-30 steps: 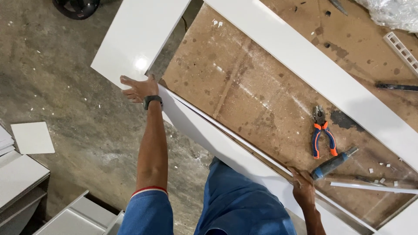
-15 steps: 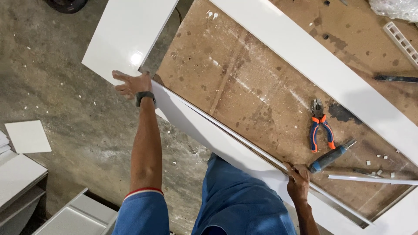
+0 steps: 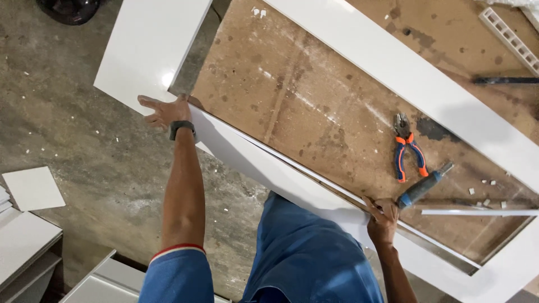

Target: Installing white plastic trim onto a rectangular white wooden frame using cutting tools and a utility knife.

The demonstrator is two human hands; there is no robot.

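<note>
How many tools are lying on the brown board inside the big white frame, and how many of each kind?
Pliers with orange and blue handles: 1
Blue-handled screwdriver: 1
Total: 2 tools, both on the brown board inside the white frame.

L arm straight out, left hand (image 3: 164,112) flat, fingers spread, on white frame (image 3: 269,163) edge; right hand (image 3: 382,217) curled, gripping frame's inner lip.
</note>
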